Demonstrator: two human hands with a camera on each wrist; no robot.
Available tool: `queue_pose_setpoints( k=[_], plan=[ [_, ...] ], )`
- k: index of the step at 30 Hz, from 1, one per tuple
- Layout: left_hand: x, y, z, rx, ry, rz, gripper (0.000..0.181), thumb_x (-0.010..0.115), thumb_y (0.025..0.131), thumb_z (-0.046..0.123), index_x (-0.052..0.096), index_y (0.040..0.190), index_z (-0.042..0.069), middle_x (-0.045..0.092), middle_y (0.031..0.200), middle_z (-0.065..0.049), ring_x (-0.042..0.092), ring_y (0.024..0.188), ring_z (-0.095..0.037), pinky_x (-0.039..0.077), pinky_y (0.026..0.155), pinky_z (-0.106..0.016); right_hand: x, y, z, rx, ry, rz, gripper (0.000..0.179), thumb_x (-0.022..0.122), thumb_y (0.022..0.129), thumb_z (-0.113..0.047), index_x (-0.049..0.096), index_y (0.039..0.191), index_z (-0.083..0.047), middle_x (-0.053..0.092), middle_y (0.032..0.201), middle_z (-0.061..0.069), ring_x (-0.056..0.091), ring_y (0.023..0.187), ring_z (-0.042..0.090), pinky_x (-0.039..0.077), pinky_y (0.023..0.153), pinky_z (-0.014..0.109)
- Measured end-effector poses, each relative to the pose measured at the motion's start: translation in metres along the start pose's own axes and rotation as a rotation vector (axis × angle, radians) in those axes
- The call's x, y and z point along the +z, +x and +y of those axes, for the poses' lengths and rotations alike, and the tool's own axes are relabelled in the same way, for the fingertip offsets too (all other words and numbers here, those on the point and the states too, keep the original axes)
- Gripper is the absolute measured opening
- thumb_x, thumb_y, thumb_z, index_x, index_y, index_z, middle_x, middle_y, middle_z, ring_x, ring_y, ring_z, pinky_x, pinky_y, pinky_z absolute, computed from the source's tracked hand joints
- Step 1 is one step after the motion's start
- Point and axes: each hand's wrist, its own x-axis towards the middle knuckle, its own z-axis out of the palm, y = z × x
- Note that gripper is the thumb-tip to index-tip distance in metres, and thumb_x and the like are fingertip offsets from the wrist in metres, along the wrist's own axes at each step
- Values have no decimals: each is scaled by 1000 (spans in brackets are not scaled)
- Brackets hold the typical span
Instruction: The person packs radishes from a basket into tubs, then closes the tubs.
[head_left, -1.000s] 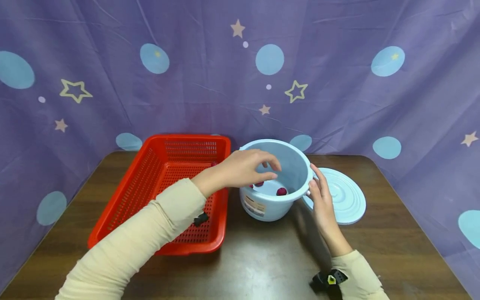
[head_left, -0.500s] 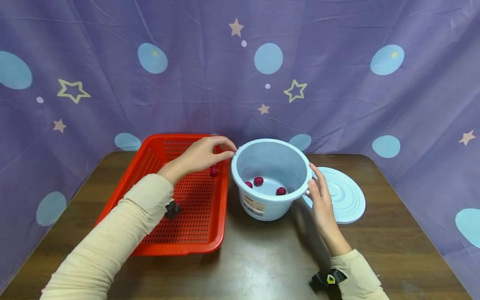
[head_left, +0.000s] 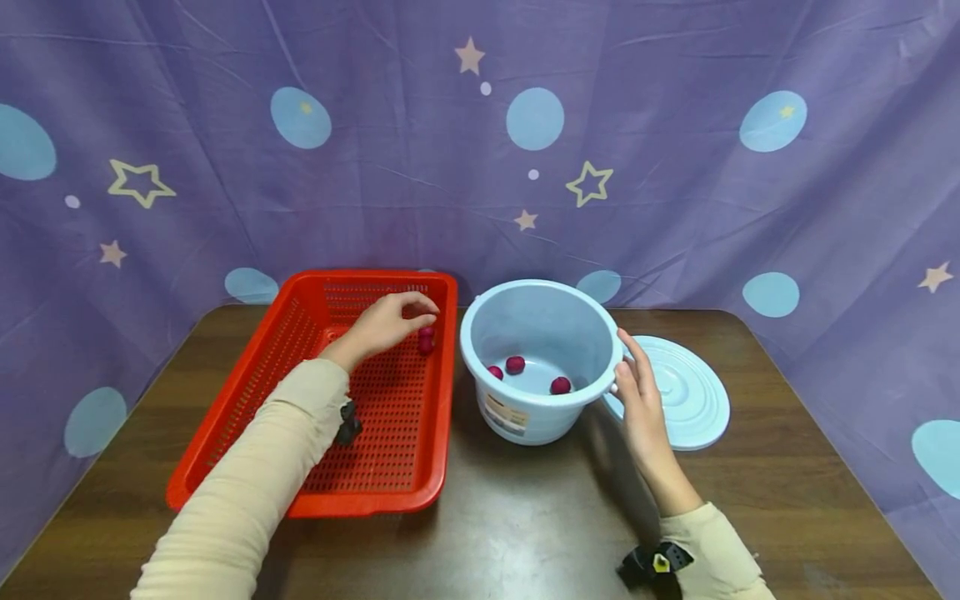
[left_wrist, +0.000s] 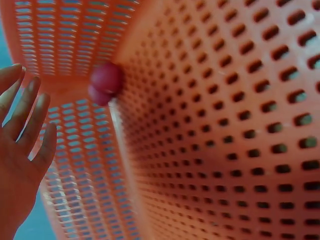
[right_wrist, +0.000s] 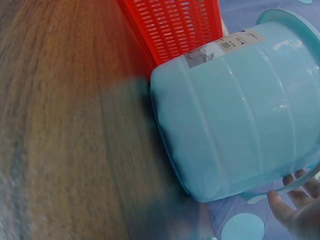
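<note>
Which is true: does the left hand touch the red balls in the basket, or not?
Apart. The left wrist view shows it: part of the basket is visible between the left hand's fingertips and the red balls.

Pale glare marks the table [head_left: 517,533]; the left wrist view blurs the red balls [left_wrist: 106,79].

L arm [head_left: 247,475] ext. fwd, L hand [head_left: 386,323] loosely bent, thumb [head_left: 422,321] apart; R arm [head_left: 708,546] fwd, R hand [head_left: 641,400] gripping.

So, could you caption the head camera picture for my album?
Left hand over the red basket, right hand at the blue bucket's rim, three red balls inside.
</note>
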Motion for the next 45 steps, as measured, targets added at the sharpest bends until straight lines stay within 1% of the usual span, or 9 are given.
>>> queue_pose_setpoints(
  k=[4, 9, 13, 19, 23, 29, 34, 40, 45],
  plan=[
    [5, 1, -10, -16, 2, -9, 21, 67, 94, 17, 70, 112, 8, 68, 114, -11, 59, 112, -30, 41, 101, -47, 0, 0, -1, -4, -13, 5, 48, 40, 107, -21, 34, 154, -12, 38, 153, 14, 45, 128, 12, 42, 94, 19],
    [8, -1, -17, -35, 65, -32, 22, 68, 94, 20, 69, 112, 9, 67, 116, -12, 58, 114, -30, 41, 100, -47, 0, 0, -2, -3, -16, 9, 48, 40, 107, -21, 34, 154, -11, 40, 151, 17, 46, 126, 12, 42, 94, 19],
    [9, -3, -23, -66, 102, -59, 21, 68, 94, 21, 69, 112, 10, 68, 114, -10, 59, 110, -29, 42, 98, -47, 0, 0, -2, -1, -23, 6, 48, 40, 107, -22, 34, 154, -11, 39, 152, 15, 45, 127, 11, 42, 94, 19],
    [12, -6, -27, -112, 171, -96, 25, 67, 94, 24, 67, 117, 13, 68, 116, -7, 62, 105, -27, 44, 93, -48, 0, -1, -2, 5, -21, 3, 48, 40, 107, -22, 34, 154, -12, 39, 153, 13, 44, 129, 13, 41, 94, 19],
    [15, -7, -29, -129, 192, -129, 27, 66, 94, 25, 66, 119, 13, 68, 112, -6, 62, 99, -25, 45, 86, -46, 0, -1, -2, 8, -14, 1, 48, 40, 107, -22, 34, 154, -13, 38, 153, 12, 43, 130, 13, 41, 95, 20],
    [19, -7, -29, -119, 210, -144, 27, 70, 92, 25, 64, 115, 14, 67, 102, -2, 61, 88, -20, 44, 78, -42, 1, -1, -2, 13, -9, 2, 48, 40, 107, -22, 34, 154, -13, 37, 154, 11, 43, 130, 14, 42, 94, 20],
    [20, -7, -27, -99, 251, -144, 25, 73, 90, 26, 59, 108, 16, 62, 93, 0, 57, 81, -19, 41, 73, -40, 1, -2, -1, 12, -9, 1, 48, 40, 107, -22, 34, 154, -13, 36, 154, 13, 43, 130, 13, 42, 94, 19],
    [23, -5, -28, -91, 288, -148, 27, 73, 89, 26, 57, 109, 19, 60, 92, 1, 57, 81, -19, 42, 71, -40, 1, -2, -1, 11, -9, 3, 48, 40, 107, -22, 34, 154, -12, 36, 154, 14, 44, 129, 13, 42, 94, 19],
    [20, -5, -25, -81, 293, -143, 27, 72, 88, 26, 60, 112, 19, 63, 95, 0, 58, 85, -19, 44, 73, -42, 1, -2, -1, 7, -6, 1, 48, 40, 107, -21, 34, 154, -12, 38, 153, 15, 45, 127, 11, 42, 94, 20]
  ],
)
